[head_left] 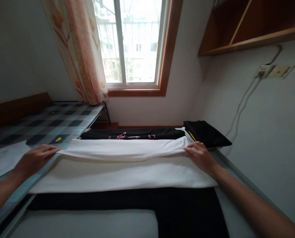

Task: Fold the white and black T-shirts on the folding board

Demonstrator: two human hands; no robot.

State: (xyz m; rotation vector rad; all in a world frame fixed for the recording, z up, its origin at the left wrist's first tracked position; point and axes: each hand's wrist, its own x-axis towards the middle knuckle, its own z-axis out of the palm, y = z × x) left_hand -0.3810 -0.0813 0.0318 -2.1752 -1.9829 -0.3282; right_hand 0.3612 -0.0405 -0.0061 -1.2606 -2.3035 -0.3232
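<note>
Your left hand (39,158) has its fingers drawn together, pinching the left end of the white cloth's (127,150) upper fold, while your right hand (199,154) grips the right end between closely bunched fingertips. The cloth stretches between your two hands, its raised strip running nearly straight from one set of fingertips to the other, with a wider white layer spread out nearer you. That layer overlaps a black garment (189,211), and a dark bundle with pink markings (159,133) lies just beyond.
</note>
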